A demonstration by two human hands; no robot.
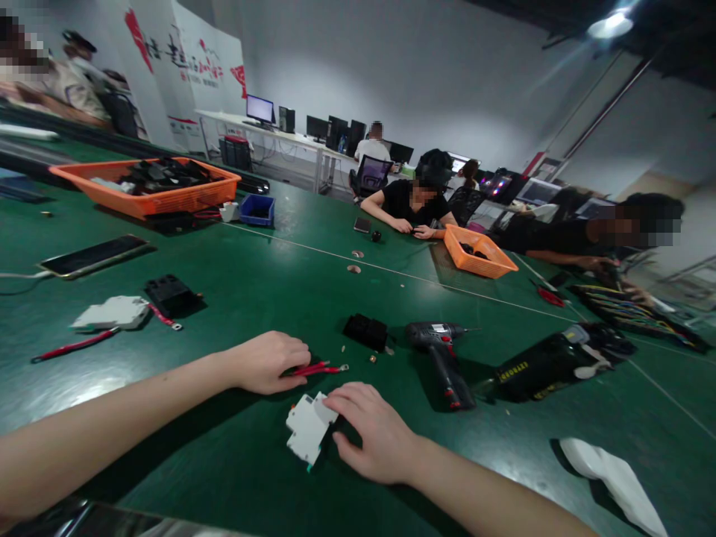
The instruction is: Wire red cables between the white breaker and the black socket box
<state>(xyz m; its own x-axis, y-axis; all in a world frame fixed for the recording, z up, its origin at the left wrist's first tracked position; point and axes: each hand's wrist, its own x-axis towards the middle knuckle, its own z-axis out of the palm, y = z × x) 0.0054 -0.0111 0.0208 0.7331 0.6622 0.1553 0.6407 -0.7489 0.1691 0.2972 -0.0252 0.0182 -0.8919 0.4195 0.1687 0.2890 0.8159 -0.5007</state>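
Observation:
My left hand (274,362) is closed with curled fingers around short red wires (318,368), whose ring terminal ends stick out to the right. A white miniature circuit breaker (310,426) lies tilted just below, its right edge between the fingers and thumb of my right hand (374,432). Beyond the hands is a black plastic block (366,331) with a small brass-coloured piece (373,359) next to it. A cordless drill (444,358) lies to the right of the block. On the left, another white breaker (115,313) with red leads rests beside a second black block (172,294).
An orange basket (151,195) of black parts and a small blue bin (258,211) stand at the back left. A phone (95,256) lies nearer. To the right are a black bottle-like object (551,365) and a white curved object (612,481). Co-workers sit across the table.

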